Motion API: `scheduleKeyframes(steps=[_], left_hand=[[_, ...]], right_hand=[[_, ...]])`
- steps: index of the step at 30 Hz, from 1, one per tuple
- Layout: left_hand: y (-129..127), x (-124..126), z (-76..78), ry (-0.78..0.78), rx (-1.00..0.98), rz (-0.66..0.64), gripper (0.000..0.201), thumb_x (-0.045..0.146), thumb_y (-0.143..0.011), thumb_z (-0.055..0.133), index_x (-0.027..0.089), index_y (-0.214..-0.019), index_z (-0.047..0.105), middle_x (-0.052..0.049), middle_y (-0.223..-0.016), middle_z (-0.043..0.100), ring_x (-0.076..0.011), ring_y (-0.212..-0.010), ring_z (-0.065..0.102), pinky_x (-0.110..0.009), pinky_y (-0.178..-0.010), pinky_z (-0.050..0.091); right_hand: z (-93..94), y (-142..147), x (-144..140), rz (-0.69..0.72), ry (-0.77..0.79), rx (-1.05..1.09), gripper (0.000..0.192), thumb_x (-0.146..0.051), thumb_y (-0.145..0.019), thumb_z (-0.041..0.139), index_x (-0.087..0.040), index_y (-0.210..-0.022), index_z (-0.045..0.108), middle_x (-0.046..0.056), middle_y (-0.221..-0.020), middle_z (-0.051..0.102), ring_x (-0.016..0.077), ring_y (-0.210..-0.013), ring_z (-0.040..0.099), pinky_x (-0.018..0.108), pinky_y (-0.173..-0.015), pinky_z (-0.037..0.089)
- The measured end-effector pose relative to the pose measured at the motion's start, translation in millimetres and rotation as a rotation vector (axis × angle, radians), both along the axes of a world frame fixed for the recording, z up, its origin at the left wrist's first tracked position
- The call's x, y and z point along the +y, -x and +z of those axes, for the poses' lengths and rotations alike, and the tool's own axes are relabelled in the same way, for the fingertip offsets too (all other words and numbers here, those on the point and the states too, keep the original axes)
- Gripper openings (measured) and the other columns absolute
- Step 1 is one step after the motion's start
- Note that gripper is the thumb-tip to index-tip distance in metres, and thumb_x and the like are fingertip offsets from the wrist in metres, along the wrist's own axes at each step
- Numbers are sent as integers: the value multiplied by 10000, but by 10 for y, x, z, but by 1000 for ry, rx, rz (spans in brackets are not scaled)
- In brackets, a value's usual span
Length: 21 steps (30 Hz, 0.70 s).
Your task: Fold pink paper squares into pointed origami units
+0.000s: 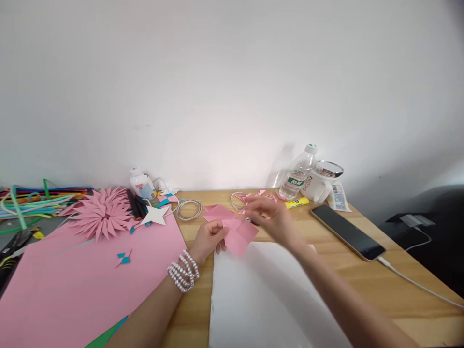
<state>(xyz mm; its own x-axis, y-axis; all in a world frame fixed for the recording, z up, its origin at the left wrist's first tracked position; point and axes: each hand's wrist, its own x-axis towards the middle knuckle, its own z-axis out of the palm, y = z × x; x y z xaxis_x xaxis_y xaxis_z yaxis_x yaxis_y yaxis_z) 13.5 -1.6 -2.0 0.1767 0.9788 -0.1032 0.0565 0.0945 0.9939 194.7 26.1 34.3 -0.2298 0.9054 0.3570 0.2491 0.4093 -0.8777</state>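
Observation:
My left hand (209, 240), with a pearl bracelet on its wrist, pinches a small folded pink paper piece (239, 235) just above the wooden table (362, 280). Blurred by motion, my right hand (270, 216) hovers over the far edge of that paper with its fingers spread; whether it touches the paper is unclear. Another pink paper square (216, 211) lies flat just behind the held piece. A white sheet (261, 295) lies under my right forearm.
A large pink sheet (79, 280) covers the left, with a spiky pink paper flower (103, 212), a white star (155, 215), markers and a glue bottle (142, 184). A water bottle (297, 175), yellow glue stick (296, 203), white cup and charging phone (348, 232) stand right. Pipe cleaners lie far left.

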Motion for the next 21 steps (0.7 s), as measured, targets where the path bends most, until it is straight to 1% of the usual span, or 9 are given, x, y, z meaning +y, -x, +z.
scheduleKeyframes(steps=[2, 4, 5, 8, 11, 13, 15, 17, 21], left_hand=[[12, 10, -10, -18, 51, 11, 269, 384, -703, 588, 151, -606, 497, 49, -410, 502, -62, -311, 426, -159, -306, 296], [19, 23, -16, -31, 71, 19, 266, 378, -709, 581, 145, -602, 511, 49, -429, 489, -62, -334, 423, -167, -329, 308], [20, 29, -16, -33, 65, 26, 263, 378, -713, 575, 141, -613, 521, 46, -453, 491, -64, -352, 427, -173, -342, 319], [16, 47, -9, -63, 45, 85, 252, 377, -726, 560, 133, -663, 549, 29, -542, 505, -79, -449, 457, -186, -410, 360], [9, 55, -4, -95, 88, 148, 247, 371, -726, 563, 138, -644, 543, 24, -573, 500, -88, -515, 455, -187, -465, 365], [3, 55, -3, -76, 115, 133, 241, 365, -723, 567, 137, -646, 544, 19, -581, 509, -92, -524, 454, -191, -478, 363], [-5, 52, 2, -47, 119, 99, 234, 361, -724, 566, 134, -671, 554, 10, -597, 526, -98, -531, 463, -199, -489, 369], [-15, 47, 15, -34, 116, 81, 232, 362, -727, 561, 134, -683, 561, 9, -599, 528, -100, -530, 461, -202, -491, 368], [-36, 38, 53, -69, 147, 116, 234, 361, -725, 560, 141, -644, 562, 28, -578, 502, -93, -528, 439, -194, -489, 352]], right_hand=[[-146, 73, 11, 62, 113, -55, 163, -314, -699, 634, -171, -776, 622, 43, -869, 631, 197, -839, 574, 297, -719, 453], [-291, 139, 21, 86, 240, -49, 181, -330, -678, 632, -173, -764, 612, 22, -764, 626, 173, -728, 571, 263, -630, 433], [-351, 161, 26, 88, 289, -15, 192, -341, -687, 618, -169, -770, 603, 14, -726, 614, 153, -674, 558, 246, -588, 417], [-465, 186, 39, 170, 414, 161, 244, -382, -699, 598, -154, -785, 579, 2, -657, 579, 111, -577, 514, 207, -506, 367], [-512, 185, 34, 197, 478, 303, 271, -377, -671, 636, -157, -803, 549, 11, -695, 593, 109, -597, 524, 209, -528, 384], [-529, 192, 24, 199, 505, 354, 286, -374, -666, 646, -168, -834, 542, 19, -722, 609, 118, -620, 542, 221, -553, 404], [-540, 205, 16, 182, 525, 361, 294, -391, -673, 637, -169, -851, 561, 24, -706, 616, 129, -624, 554, 231, -555, 414], [-541, 217, 12, 157, 527, 349, 293, -407, -671, 634, -157, -818, 598, 34, -689, 617, 141, -632, 561, 240, -557, 422], [-514, 223, 8, 127, 526, 364, 266, -388, -630, 672, -141, -721, 631, 35, -685, 617, 131, -610, 548, 240, -552, 420]])
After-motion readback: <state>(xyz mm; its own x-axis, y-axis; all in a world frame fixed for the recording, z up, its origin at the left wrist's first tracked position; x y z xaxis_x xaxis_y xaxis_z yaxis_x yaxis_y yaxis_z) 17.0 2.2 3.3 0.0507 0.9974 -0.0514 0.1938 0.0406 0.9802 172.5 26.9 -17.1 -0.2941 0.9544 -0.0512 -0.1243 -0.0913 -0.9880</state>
